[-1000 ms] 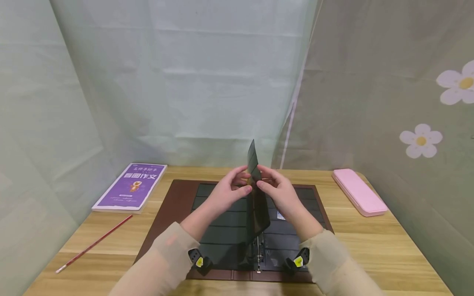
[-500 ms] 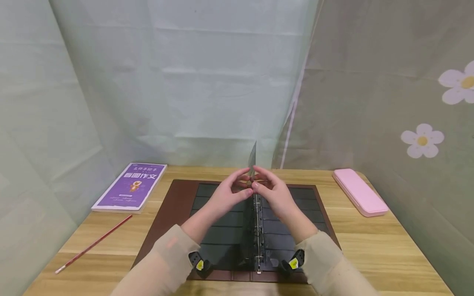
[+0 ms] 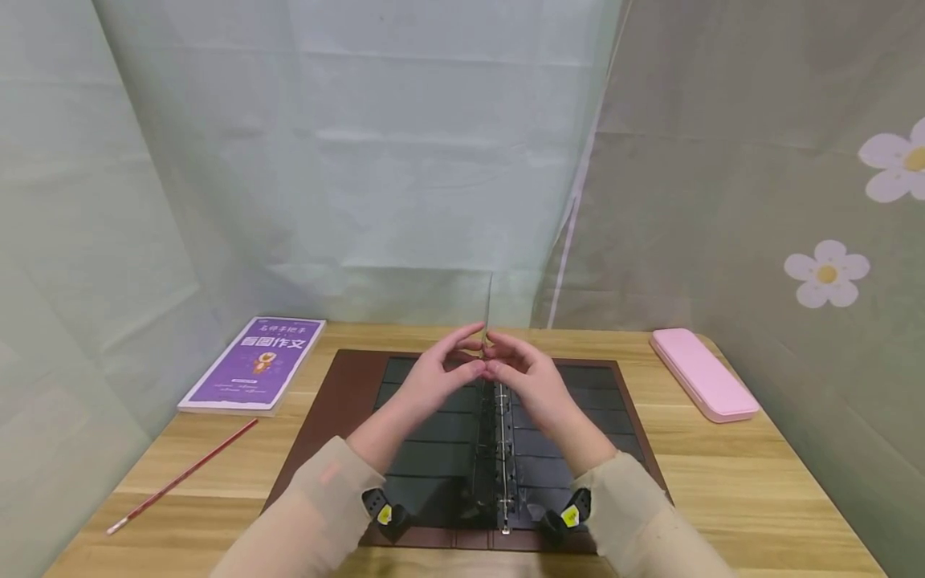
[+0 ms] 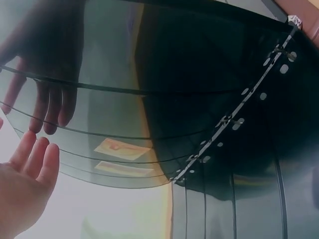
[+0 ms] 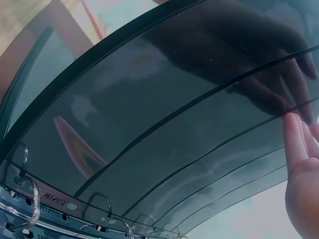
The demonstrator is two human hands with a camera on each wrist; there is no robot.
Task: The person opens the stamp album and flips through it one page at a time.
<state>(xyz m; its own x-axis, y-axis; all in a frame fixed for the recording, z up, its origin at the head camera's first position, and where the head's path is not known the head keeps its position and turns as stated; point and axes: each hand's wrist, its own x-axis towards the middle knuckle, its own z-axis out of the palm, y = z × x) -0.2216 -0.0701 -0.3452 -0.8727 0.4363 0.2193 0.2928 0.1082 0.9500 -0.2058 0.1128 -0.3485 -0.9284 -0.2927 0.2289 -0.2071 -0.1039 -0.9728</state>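
A brown ring binder (image 3: 345, 389) lies spread on the table, with black pocket pages on both sides of its metal rings (image 3: 503, 453). One dark, glossy pocket page (image 3: 488, 301) stands almost upright over the rings, seen edge-on from the head. My left hand (image 3: 433, 377) touches its left face with fingertips, and my right hand (image 3: 533, 381) its right face. In the left wrist view, the straight fingers (image 4: 36, 157) meet their reflection on the page. The right wrist view shows fingertips (image 5: 294, 129) against the other face, with the page curving up from the rings.
On the left of the wooden table (image 3: 730, 506) lie a purple book (image 3: 253, 365) and a red pencil (image 3: 181, 478). A pink pencil case (image 3: 702, 375) sits at the right. Hanging cloth (image 3: 433, 160) encloses the back and sides.
The page has swung from leaning right, its face showing, to nearly edge-on and slightly left. Both hands have shifted a little leftward with it, uncovering the rings.
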